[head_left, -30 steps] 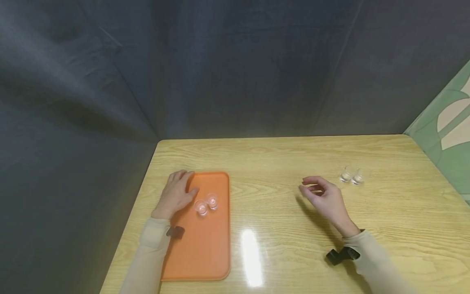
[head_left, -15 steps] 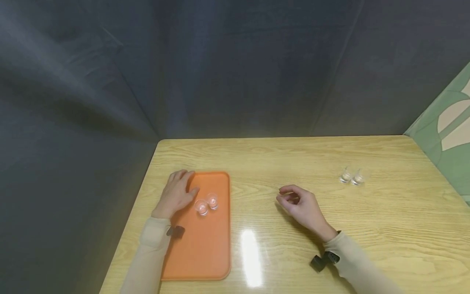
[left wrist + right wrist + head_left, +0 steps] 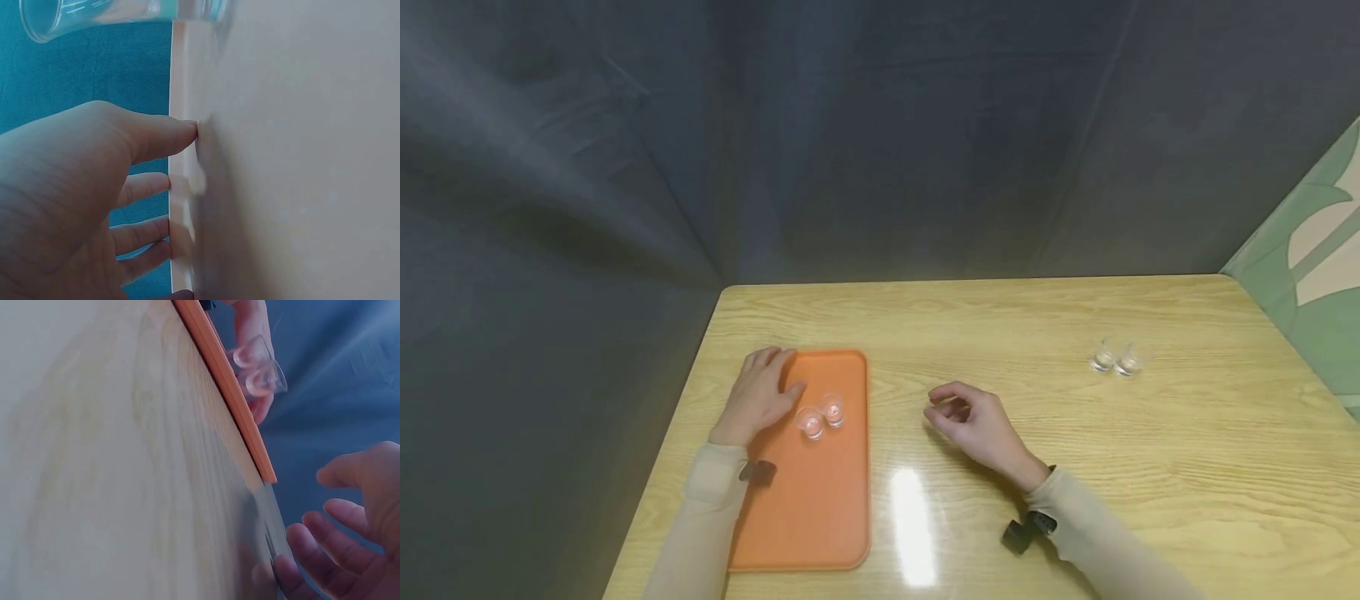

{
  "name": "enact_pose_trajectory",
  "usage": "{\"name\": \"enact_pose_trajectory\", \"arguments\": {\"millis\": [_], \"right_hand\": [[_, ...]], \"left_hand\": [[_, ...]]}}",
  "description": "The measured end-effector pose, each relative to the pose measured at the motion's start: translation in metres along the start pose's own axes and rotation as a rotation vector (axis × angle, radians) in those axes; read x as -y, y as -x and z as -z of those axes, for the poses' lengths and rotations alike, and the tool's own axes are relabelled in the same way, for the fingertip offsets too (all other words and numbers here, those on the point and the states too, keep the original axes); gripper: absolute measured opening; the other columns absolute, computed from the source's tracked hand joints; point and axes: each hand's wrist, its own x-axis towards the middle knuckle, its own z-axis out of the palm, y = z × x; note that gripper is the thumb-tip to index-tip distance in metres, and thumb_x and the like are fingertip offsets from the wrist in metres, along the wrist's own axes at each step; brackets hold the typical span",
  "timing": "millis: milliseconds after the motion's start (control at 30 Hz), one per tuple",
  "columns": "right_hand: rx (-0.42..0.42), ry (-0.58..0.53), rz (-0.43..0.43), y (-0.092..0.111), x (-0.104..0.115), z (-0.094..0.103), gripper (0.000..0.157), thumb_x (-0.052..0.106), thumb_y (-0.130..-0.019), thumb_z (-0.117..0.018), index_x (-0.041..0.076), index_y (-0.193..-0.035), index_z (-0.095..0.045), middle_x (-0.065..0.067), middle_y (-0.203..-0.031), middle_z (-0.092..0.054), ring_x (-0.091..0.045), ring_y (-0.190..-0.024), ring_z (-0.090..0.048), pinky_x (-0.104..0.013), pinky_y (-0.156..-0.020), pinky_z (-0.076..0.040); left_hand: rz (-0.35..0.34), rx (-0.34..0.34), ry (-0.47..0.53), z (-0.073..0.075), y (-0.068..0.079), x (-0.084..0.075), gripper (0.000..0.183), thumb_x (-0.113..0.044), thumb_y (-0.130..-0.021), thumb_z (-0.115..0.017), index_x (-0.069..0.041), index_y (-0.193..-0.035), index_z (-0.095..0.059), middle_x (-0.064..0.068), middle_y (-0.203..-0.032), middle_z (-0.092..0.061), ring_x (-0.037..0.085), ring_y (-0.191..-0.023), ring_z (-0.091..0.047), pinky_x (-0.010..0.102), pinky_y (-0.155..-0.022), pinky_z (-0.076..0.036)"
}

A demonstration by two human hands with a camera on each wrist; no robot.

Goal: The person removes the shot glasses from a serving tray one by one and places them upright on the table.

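Observation:
My left hand [image 3: 754, 398] rests at the upper left part of the orange tray [image 3: 820, 525]. In the left wrist view its thumb [image 3: 172, 134] touches the tray's surface while the fingertips lie along the rim. Just right of that thumb two small clear glasses stand side by side on the tray, a nearer glass [image 3: 810, 423] and a farther glass [image 3: 832, 410]. My right hand [image 3: 973, 425] hovers over the wooden table right of the tray, fingers loosely bent with nothing between them. The right wrist view shows a gap between its thumb and fingers.
Two more clear glasses stand close together on the table [image 3: 1187, 467] at the back right, a left glass [image 3: 1102, 358] and a right glass [image 3: 1127, 361]. A dark curtain [image 3: 910, 150] hangs along the back and left sides. A green patterned panel [image 3: 1330, 333] borders the right.
My right hand has moved left across the table, away from the two glasses at the back right and towards the tray. The left hand and the glasses stay where they were.

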Motion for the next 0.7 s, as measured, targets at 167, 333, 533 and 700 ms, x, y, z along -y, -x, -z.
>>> {"name": "enact_pose_trajectory", "arguments": {"millis": [167, 333, 533, 700], "right_hand": [[0.041, -0.023, 0.007, -0.004, 0.010, -0.012, 0.023, 0.014, -0.094, -0.081, 0.008, -0.116, -0.077, -0.003, -0.096, -0.079, -0.012, -0.081, -0.072, -0.025, -0.074, -0.059], [0.078, -0.040, 0.023, -0.008, 0.020, -0.025, 0.023, 0.014, -0.095, -0.080, 0.006, -0.116, -0.077, -0.004, -0.098, -0.080, -0.012, -0.082, -0.072, -0.024, -0.073, -0.059], [0.105, -0.051, 0.071, -0.015, 0.033, -0.040, 0.024, 0.013, -0.095, -0.078, 0.004, -0.117, -0.076, -0.007, -0.106, -0.080, -0.014, -0.085, -0.075, -0.024, -0.075, -0.061], [0.106, -0.063, 0.122, -0.021, 0.042, -0.049, 0.024, 0.012, -0.094, -0.079, 0.003, -0.116, -0.076, -0.007, -0.104, -0.079, -0.015, -0.083, -0.073, -0.025, -0.074, -0.062]], "left_hand": [[-0.003, 0.000, -0.003, 0.001, 0.000, 0.001, 0.065, -0.032, -0.102, -0.068, -0.006, -0.158, -0.048, 0.026, -0.162, -0.043, 0.047, -0.154, -0.032, 0.064, -0.124, -0.034], [-0.002, 0.002, -0.005, 0.001, 0.000, 0.002, 0.065, -0.032, -0.102, -0.068, -0.006, -0.158, -0.048, 0.026, -0.162, -0.043, 0.047, -0.154, -0.032, 0.064, -0.125, -0.035], [0.004, 0.006, -0.004, 0.000, 0.000, 0.002, 0.065, -0.033, -0.102, -0.068, -0.006, -0.157, -0.048, 0.026, -0.162, -0.043, 0.047, -0.155, -0.032, 0.064, -0.124, -0.035], [0.001, 0.012, -0.001, 0.001, -0.001, 0.001, 0.065, -0.033, -0.102, -0.068, -0.006, -0.158, -0.048, 0.026, -0.163, -0.042, 0.047, -0.155, -0.031, 0.064, -0.124, -0.035]]}}
